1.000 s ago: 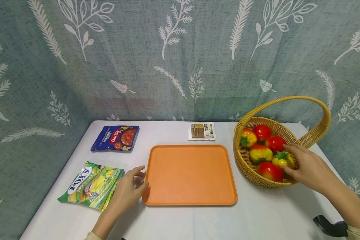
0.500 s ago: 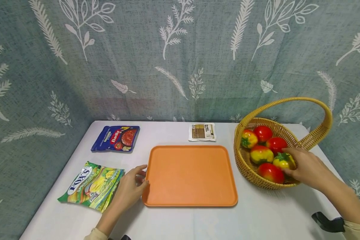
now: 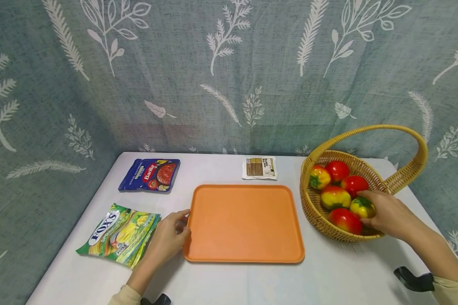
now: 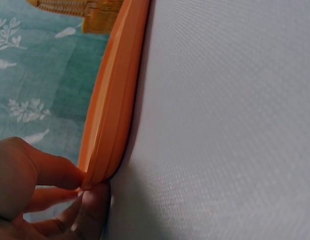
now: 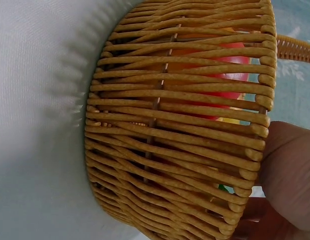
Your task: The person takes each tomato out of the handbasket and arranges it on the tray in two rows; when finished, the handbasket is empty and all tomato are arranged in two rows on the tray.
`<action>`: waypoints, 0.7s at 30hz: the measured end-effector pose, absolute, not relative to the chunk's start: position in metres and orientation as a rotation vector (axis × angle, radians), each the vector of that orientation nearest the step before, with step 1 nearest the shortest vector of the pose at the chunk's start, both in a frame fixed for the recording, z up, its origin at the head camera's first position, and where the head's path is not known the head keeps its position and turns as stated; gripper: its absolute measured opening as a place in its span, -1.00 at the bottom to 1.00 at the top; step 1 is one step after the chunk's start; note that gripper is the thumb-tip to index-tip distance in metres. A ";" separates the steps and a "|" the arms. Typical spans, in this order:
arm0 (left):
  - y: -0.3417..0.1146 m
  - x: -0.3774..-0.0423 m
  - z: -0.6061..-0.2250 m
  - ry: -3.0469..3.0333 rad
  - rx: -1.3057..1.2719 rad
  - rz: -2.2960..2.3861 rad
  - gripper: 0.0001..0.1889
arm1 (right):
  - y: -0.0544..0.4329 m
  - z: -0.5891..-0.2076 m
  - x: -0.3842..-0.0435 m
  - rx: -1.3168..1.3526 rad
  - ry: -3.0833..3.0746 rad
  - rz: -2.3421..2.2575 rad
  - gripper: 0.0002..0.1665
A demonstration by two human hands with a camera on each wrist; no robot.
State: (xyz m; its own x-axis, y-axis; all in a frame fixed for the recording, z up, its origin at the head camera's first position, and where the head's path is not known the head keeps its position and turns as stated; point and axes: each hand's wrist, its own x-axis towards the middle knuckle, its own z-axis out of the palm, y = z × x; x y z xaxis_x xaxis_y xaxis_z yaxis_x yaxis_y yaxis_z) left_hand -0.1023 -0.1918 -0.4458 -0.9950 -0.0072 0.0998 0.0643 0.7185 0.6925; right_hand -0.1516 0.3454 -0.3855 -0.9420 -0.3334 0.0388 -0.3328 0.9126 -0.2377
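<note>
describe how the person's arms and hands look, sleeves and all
Both the left hand and right hand are ungloved. The left sleeve and right sleeve are pale beige. A black piece shows beside each sleeve; the right black piece is curved.

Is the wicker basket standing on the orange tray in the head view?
No, the wicker basket stands on the white table, right of the orange tray, with a strip of tabletop between them.

White table [image 3: 275,281] bore tray [image 3: 244,224] centrally; basket [image 3: 322,226] right; packet [image 3: 120,235] and pouch [image 3: 149,175] left, pouch farther back; sachet [image 3: 259,167] just behind tray.
</note>
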 end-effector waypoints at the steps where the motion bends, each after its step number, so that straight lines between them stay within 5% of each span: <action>1: -0.192 -0.102 -0.446 -2.822 -0.047 -1.142 -0.46 | 0.345 -0.385 -0.152 -0.535 3.070 -0.374 -0.19; 21: -0.194 -0.103 -0.455 -2.747 -0.082 -1.170 -0.45 | 0.338 -0.365 -0.134 -0.373 3.287 -0.367 -0.12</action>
